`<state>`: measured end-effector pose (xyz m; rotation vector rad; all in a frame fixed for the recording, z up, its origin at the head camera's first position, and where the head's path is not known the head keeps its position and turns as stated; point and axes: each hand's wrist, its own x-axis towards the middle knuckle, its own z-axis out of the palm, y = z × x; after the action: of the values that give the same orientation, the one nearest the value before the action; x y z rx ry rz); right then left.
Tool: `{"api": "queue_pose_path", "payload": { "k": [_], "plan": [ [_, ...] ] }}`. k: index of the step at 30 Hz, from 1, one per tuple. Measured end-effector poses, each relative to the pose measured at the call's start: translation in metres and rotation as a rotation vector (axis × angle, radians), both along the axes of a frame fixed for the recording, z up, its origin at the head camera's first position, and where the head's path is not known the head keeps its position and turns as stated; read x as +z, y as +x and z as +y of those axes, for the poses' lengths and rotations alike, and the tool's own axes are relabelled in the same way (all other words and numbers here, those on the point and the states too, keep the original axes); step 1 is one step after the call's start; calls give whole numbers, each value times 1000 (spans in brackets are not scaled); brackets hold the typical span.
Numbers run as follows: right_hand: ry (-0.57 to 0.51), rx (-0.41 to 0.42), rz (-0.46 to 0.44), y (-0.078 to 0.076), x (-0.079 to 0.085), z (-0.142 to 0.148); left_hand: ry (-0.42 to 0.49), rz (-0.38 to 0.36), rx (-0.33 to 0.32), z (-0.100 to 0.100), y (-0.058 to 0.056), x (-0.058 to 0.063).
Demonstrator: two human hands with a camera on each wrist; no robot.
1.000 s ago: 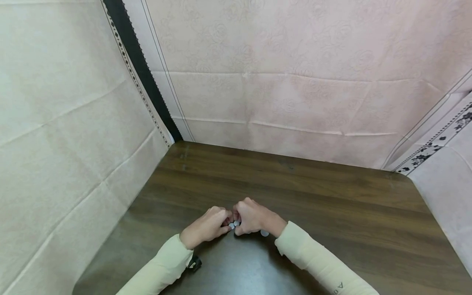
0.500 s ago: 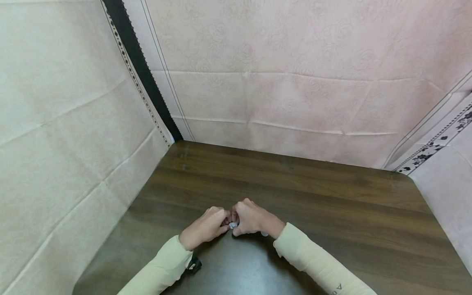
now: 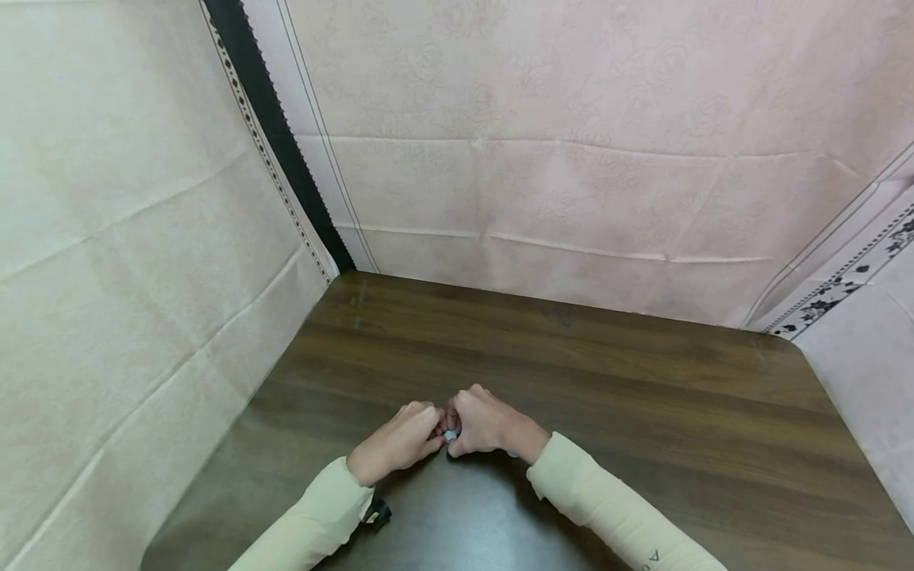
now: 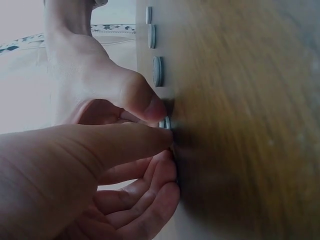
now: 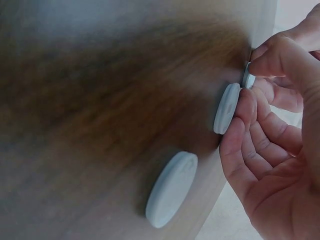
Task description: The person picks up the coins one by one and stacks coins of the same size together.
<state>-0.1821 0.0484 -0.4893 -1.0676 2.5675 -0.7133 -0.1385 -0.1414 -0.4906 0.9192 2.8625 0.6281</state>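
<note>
In the head view, my left hand (image 3: pixel 401 441) and right hand (image 3: pixel 487 422) meet low over the table, fingertips nearly touching. A small round white disc (image 3: pixel 450 436) shows between them. The left wrist view has a disc (image 4: pixel 167 122) at both thumb tips, partly hidden by fingers. My right thumb and fingers pinch around a white disc (image 5: pixel 248 76) in the right wrist view. Left fingers and thumb are curled at the same spot, apparently pinching a disc too. Right beside my right fingertips lies another disc (image 5: pixel 227 108), flat on the table.
A further disc (image 5: pixel 172 190) lies on the table nearer the right wrist camera. Several discs form a row, among them a disc (image 4: pixel 158 71) beyond the right thumb. Pale cloth (image 3: pixel 571 182) hangs behind the brown wooden table (image 3: pixel 571 349).
My right hand has shifted slightly left, closer to the left hand. Two discs showed between the hands earlier; now they appear drawn together, mostly covered. The left hand stays almost still.
</note>
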Motion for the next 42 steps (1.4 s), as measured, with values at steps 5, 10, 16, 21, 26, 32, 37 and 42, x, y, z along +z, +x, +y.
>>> {"api": "queue_pose_path", "payload": {
  "k": [5,10,16,21,26,32,37,42],
  "plan": [
    [3,6,4,-1,0,0,-9,-23,1,0,0,1],
    [1,15,-10,-2,0,1,-12,-21,-6,-1,0,1],
    [-6,19,-42,-3,2,3,-8,-10,-10,-1,0,1],
    [-12,18,-68,-3,4,4,-12,-21,-8,-1,0,1],
    [-18,13,-83,-4,4,4,-15,-22,-10,-1,0,2],
    [-9,7,-93,-4,4,4,-16,-30,-10,0,0,2],
    [-1,8,-93,-5,4,4,-16,-39,-6,0,0,2],
    [0,12,-103,-5,4,5,-18,-39,-1,0,0,2]
  ]
}}
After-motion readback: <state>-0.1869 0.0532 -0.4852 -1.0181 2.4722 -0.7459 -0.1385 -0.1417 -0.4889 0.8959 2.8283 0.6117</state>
